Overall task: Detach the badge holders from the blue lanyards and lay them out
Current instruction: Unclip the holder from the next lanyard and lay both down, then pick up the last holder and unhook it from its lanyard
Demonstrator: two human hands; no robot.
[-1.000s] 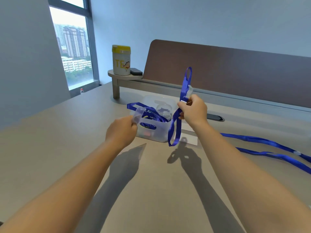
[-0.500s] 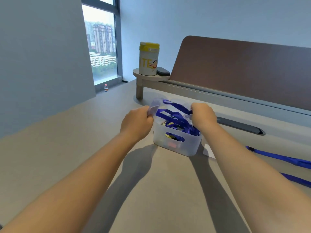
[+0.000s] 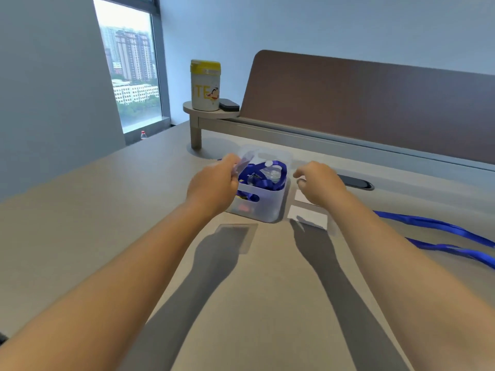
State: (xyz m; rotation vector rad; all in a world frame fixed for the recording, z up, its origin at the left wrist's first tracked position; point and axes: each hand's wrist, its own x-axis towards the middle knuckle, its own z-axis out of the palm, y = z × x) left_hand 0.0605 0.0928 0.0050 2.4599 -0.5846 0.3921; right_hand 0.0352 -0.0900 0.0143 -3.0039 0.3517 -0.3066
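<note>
A translucent, frosted plastic bin [image 3: 263, 207] is seen on a matt, smooth grey table [image 3: 107, 223]. Inside the bin, glossy woven blue lanyards [image 3: 270, 180] are bundled; right of it, two white paper-like cards [image 3: 308, 217] lie flat, and further right more satin-sheened lanyard straps [image 3: 439, 231]. Behind the bin, a matt brown divider panel [image 3: 375, 103] is mounted. A clear plastic badge holder [image 3: 245, 163] is pinched over the bin's left edge.

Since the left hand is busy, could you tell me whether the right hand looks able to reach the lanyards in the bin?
Probably yes: the right hand looks empty beside the bin, whose top is open, with the lanyards exposed.
</note>
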